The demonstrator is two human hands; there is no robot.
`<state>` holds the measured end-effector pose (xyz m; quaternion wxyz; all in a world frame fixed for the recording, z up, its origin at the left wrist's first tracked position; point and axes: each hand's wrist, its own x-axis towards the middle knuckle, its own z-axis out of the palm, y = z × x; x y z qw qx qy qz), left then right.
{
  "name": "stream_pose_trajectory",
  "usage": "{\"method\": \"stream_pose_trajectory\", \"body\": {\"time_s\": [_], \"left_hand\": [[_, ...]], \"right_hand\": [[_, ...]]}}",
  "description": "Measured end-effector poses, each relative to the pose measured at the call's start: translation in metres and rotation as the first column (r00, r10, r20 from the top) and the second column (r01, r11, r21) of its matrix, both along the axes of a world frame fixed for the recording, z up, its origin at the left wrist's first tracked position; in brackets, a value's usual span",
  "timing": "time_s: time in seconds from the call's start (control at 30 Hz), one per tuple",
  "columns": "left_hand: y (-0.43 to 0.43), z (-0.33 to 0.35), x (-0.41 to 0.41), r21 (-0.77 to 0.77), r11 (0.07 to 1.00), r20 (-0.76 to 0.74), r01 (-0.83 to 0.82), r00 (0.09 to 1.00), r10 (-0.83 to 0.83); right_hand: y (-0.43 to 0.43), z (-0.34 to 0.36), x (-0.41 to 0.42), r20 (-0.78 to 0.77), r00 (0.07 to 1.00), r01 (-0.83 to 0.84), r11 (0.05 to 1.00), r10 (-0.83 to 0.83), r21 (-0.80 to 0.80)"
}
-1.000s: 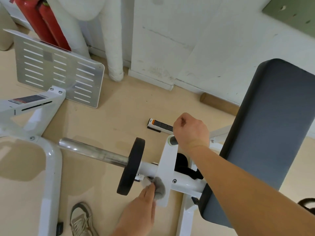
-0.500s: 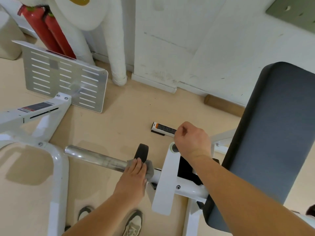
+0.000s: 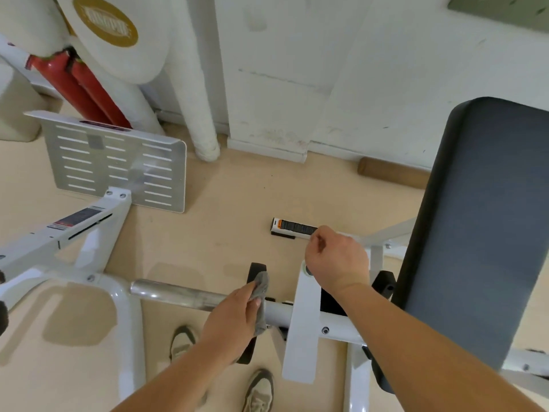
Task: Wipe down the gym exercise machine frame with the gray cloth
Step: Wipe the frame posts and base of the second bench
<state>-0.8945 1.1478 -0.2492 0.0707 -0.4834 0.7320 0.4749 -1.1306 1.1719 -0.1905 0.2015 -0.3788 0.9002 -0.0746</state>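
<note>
Gray cloth [image 3: 260, 301], gripped in the left hand [image 3: 234, 319], is pressing against the black collar [image 3: 256, 272]; the white tube [image 3: 279, 315] is running rightward beneath the right hand [image 3: 337, 260], fisted around the frame upright [image 3: 303, 328].

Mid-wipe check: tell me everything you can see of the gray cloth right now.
The gray cloth is a small piece of soft-looking fabric, bunched and creased rather than spread flat. The left hand grips it and presses it against the black disc, where the chrome bar meets the white frame tube. Its top shows above the fingertips, its lower end hangs beside the tube, and the rest is hidden under the hand.
</note>
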Motion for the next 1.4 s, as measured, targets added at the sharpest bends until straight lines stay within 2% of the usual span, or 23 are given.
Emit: {"method": "stream_pose_trajectory", "body": {"time_s": [0.13, 0.17, 0.27, 0.33, 0.4, 0.53, 0.6, 0.67, 0.7, 0.77, 0.8, 0.83, 0.87, 0.9, 0.93, 0.97, 1.07, 1.13, 1.17, 1.27, 1.33, 1.4], "left_hand": [[-0.023, 0.020, -0.013, 0.045, 0.998, -0.028, 0.034, 0.999, -0.032], [-0.032, 0.028, -0.016, 0.056, 0.998, -0.036, 0.043, 0.999, -0.041], [-0.059, 0.051, -0.021, 0.075, 0.995, -0.073, 0.065, 0.996, -0.060], [-0.079, 0.066, -0.016, 0.102, 0.993, -0.083, 0.064, 0.995, -0.055], [-0.096, 0.078, -0.008, 0.140, 0.988, -0.080, 0.068, 0.995, -0.057], [-0.134, 0.101, 0.006, 0.195, 0.980, -0.109, 0.046, 0.994, -0.025], [-0.146, 0.115, 0.013, 0.189, 0.981, -0.102, 0.031, 0.995, -0.012], [-0.154, 0.132, 0.019, 0.167, 0.986, -0.096, 0.010, 0.995, 0.006], [-0.157, 0.142, 0.021, 0.159, 0.987, -0.101, 0.003, 0.995, 0.013], [-0.160, 0.162, 0.026, 0.157, 0.987, -0.122, -0.014, 0.992, 0.033], [-0.159, 0.173, 0.029, 0.166, 0.986, -0.133, -0.034, 0.990, 0.057], [-0.159, 0.184, 0.032, 0.184, 0.982, -0.152, -0.046, 0.986, 0.074], [-0.158, 0.194, 0.034, 0.217, 0.975, -0.179, -0.049, 0.980, 0.090], [-0.157, 0.204, 0.036, 0.267, 0.962, -0.210, -0.054, 0.971, 0.112], [-0.157, 0.213, 0.039, 0.326, 0.944, -0.242, -0.052, 0.961, 0.137], [-0.157, 0.221, 0.041, 0.388, 0.920, -0.272, -0.049, 0.948, 0.165], [-0.159, 0.242, 0.049, 0.527, 0.842, -0.326, -0.118, 0.887, 0.328], [-0.168, 0.248, 0.051, 0.537, 0.811, -0.303, -0.231, 0.845, 0.441], [-0.175, 0.249, 0.052, 0.489, 0.825, -0.286, -0.282, 0.842, 0.457], [-0.201, 0.246, 0.052, 0.353, 0.875, -0.263, -0.330, 0.863, 0.431], [-0.220, 0.247, 0.049, 0.358, 0.899, -0.301, -0.252, 0.880, 0.367], [-0.239, 0.247, 0.042, 0.325, 0.938, -0.330, -0.121, 0.915, 0.233]], "right_hand": [[-0.006, 0.004, 0.004, -0.124, 0.992, 0.031, 0.987, -0.011, 0.158], [-0.007, 0.006, 0.005, -0.106, 0.994, 0.053, 0.980, -0.032, 0.193], [-0.009, 0.012, 0.000, 0.080, 0.982, 0.147, 0.962, -0.169, 0.231], [-0.014, 0.021, 0.000, 0.123, 0.970, 0.164, 0.935, -0.211, 0.315], [-0.021, 0.030, 0.005, 0.075, 0.969, 0.184, 0.889, -0.236, 0.419], [-0.030, 0.032, 0.016, -0.012, 0.948, 0.282, 0.820, -0.319, 0.499], [-0.032, 0.037, 0.023, -0.087, 0.960, 0.272, 0.815, -0.266, 0.512], [-0.039, 0.042, 0.031, -0.126, 0.981, 0.189, 0.845, -0.145, 0.501], [-0.045, 0.049, 0.039, -0.073, 0.991, 0.136, 0.871, -0.115, 0.472], [-0.061, 0.071, 0.062, 0.167, 0.975, 0.091, 0.950, -0.145, 0.298], [-0.071, 0.084, 0.076, 0.328, 0.925, 0.145, 0.975, -0.195, 0.168], [-0.080, 0.098, 0.089, 0.501, 0.826, 0.270, 0.961, -0.259, 0.052], [-0.087, 0.114, 0.101, 0.677, 0.668, 0.418, 0.908, -0.310, 0.004], [-0.093, 0.129, 0.111, 0.814, 0.488, 0.515, 0.857, -0.315, 0.023], [-0.096, 0.142, 0.119, 0.890, 0.356, 0.552, 0.833, -0.284, 0.045], [-0.096, 0.152, 0.125, 0.913, 0.331, 0.538, 0.842, -0.237, 0.024], [-0.093, 0.171, 0.136, 0.859, 0.490, 0.472, 0.874, -0.148, -0.118], [-0.098, 0.180, 0.138, 0.853, 0.498, 0.495, 0.859, -0.159, -0.129], [-0.101, 0.185, 0.138, 0.850, 0.502, 0.487, 0.864, -0.160, -0.125], [-0.111, 0.194, 0.137, 0.855, 0.502, 0.457, 0.879, -0.128, -0.137], [-0.120, 0.199, 0.136, 0.867, 0.488, 0.455, 0.877, -0.101, -0.154], [-0.133, 0.200, 0.134, 0.859, 0.504, 0.453, 0.874, -0.090, -0.174]]}}
